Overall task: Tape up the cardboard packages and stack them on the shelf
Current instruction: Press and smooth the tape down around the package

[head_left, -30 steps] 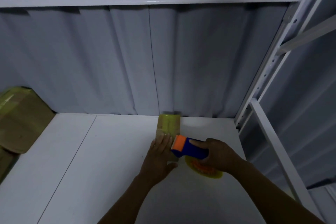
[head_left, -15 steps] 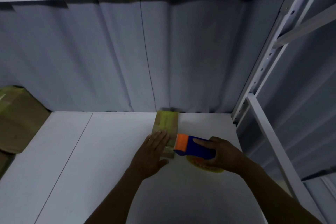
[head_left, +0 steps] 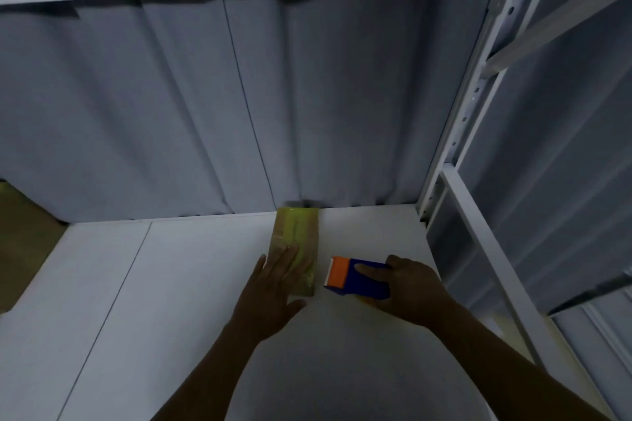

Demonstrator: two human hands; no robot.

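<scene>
Your left hand (head_left: 273, 287) presses flat on the cardboard package (head_left: 295, 242); your right hand (head_left: 407, 290) has its fingers curled round the tape dispenser (head_left: 355, 278) just right of it.

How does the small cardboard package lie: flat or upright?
Flat: the package shows its broad taped face upward, left hand resting on it.

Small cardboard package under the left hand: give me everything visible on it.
The cardboard package is a narrow, flat brown box lying on the white shelf board, long axis running toward the back wall. Yellowish glossy tape runs along its top. The left hand presses flat on its near end.
</scene>
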